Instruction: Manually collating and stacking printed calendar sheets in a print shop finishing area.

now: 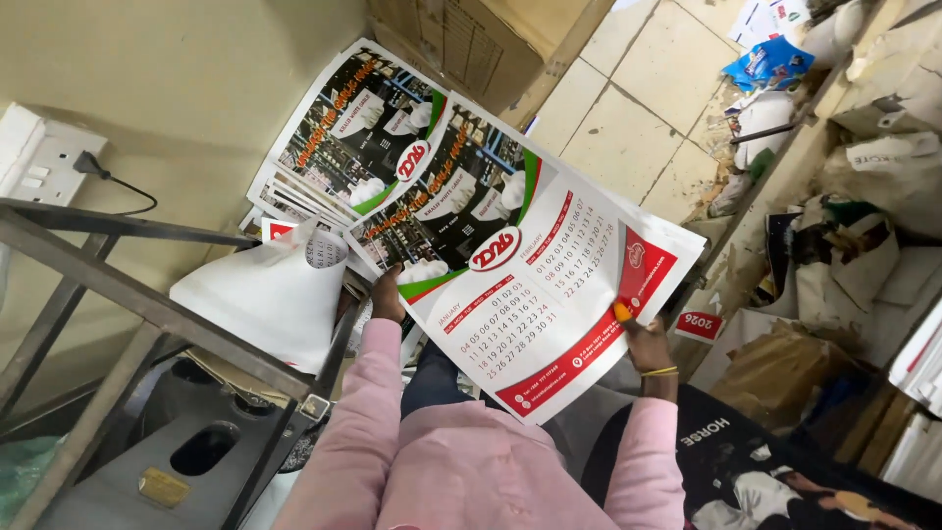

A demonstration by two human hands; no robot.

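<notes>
A plain cream wall (177,88) fills the far left, with a white socket (39,162) and a dark plug and cable on it. A bare metal frame (147,304) crosses the near left above a grey machine top (186,451). Pale floor tiles (638,98) run to the far right, where a brown cardboard box (491,44) leans. Torn paper, wrappers and crumpled sacks (863,196) pile up along the right side. The light is flat and even.

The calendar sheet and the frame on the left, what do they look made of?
The calendar sheet, held by the left hand and right hand, looks like glossy coated paper: it bends slightly and is printed in full colour. The frame looks like bare, dull grey metal, probably steel, with scuffed straight bars.
</notes>
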